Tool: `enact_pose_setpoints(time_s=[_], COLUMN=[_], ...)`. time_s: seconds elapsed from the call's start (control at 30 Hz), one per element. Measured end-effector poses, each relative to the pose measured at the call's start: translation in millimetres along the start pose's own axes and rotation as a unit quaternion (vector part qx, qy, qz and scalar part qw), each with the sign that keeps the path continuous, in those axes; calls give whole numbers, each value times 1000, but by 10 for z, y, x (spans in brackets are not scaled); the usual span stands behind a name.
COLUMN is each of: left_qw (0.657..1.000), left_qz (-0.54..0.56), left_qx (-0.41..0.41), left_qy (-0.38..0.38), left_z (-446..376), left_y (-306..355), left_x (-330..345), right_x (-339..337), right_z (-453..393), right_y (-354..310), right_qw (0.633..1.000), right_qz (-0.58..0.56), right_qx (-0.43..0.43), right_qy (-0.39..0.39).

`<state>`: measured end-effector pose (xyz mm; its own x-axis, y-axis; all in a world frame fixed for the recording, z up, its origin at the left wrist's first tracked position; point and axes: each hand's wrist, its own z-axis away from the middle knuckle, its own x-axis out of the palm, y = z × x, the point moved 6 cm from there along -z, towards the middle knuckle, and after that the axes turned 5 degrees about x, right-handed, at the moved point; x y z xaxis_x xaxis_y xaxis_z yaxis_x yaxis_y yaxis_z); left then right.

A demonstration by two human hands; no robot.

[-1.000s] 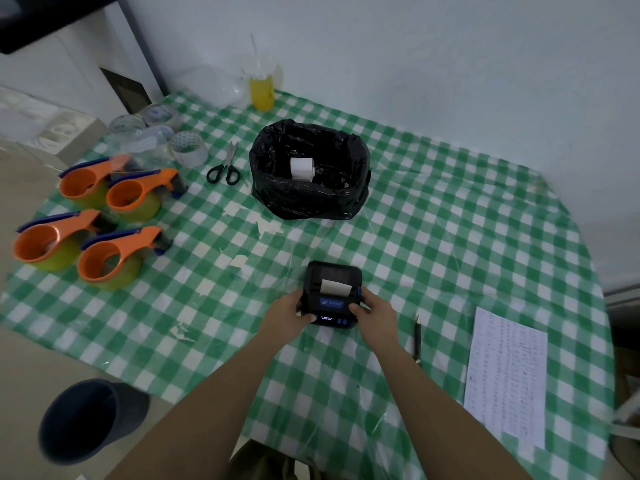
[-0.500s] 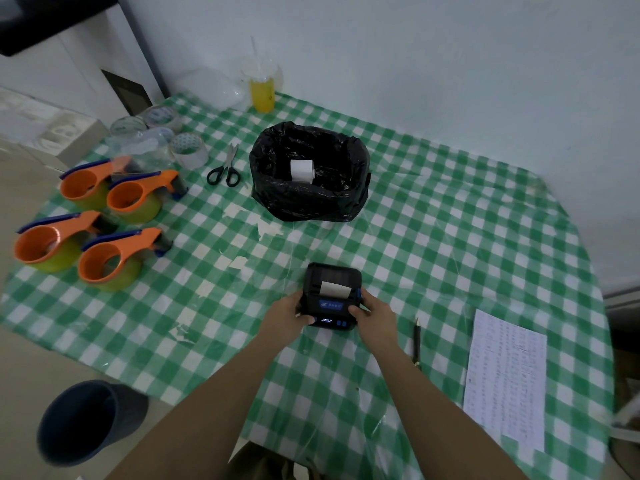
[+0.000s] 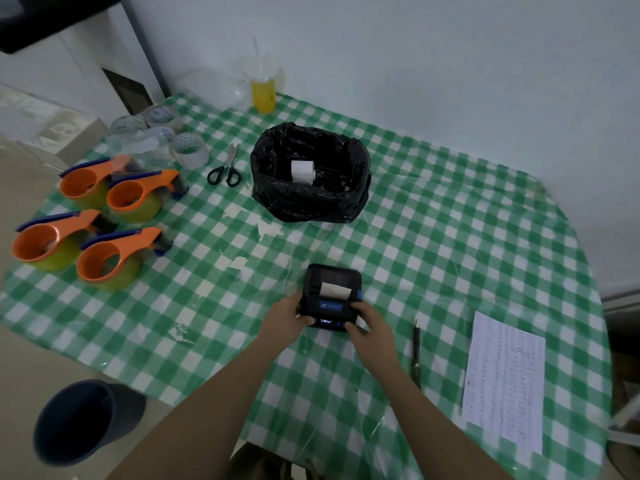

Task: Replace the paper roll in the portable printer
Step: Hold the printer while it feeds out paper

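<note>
A small black portable printer (image 3: 330,289) with a blue front panel lies on the green checked tablecloth (image 3: 450,244), near the front edge. A short strip of white paper (image 3: 334,290) sticks out of its slot. My left hand (image 3: 285,318) grips its left side and my right hand (image 3: 369,322) grips its right side, thumbs on the lit front. A white paper roll (image 3: 302,171) lies inside the black-bag-lined bin (image 3: 311,202) farther back.
Several orange tape dispensers (image 3: 104,216) and clear tape rolls (image 3: 188,147) sit at the left. Scissors (image 3: 227,168) lie beside the bin. A cup of yellow drink (image 3: 263,91) stands at the back. A pen (image 3: 415,351) and printed sheet (image 3: 504,379) lie at right. A dark bucket (image 3: 79,420) stands on the floor.
Both hands stay on the printer's sides; the view has shifted only slightly. Nothing else has moved.
</note>
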<state>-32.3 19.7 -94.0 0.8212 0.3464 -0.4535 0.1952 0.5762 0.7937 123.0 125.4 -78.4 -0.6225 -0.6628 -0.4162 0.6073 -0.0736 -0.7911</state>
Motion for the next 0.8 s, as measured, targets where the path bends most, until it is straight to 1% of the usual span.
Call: enact_pose_setpoints(time_s=[0.1, 0.17, 0.3, 0.4, 0.57, 0.8], left_qw=[1000, 1000, 1000, 1000, 1000, 1000], left_qz=[11, 14, 6, -3, -4, 0], left_qx=[1, 0, 1, 5, 5, 2], left_qy=[0, 2, 3, 4, 2, 1], left_z=[-4, -4, 2, -3, 1, -22], left_y=[0, 3, -3, 6, -9, -29], left_x=[3, 3, 5, 0, 11, 3], right_x=[18, 19, 5, 0, -16, 24], right_z=[67, 64, -10, -55, -58, -70], right_y=[22, 7, 13, 35, 43, 3], right_qw=[999, 996, 997, 996, 997, 994], right_qz=[36, 68, 82, 80, 75, 103], right_qx=[-31, -42, -3, 19, 26, 23], right_qy=[-23, -24, -11, -17, -10, 5])
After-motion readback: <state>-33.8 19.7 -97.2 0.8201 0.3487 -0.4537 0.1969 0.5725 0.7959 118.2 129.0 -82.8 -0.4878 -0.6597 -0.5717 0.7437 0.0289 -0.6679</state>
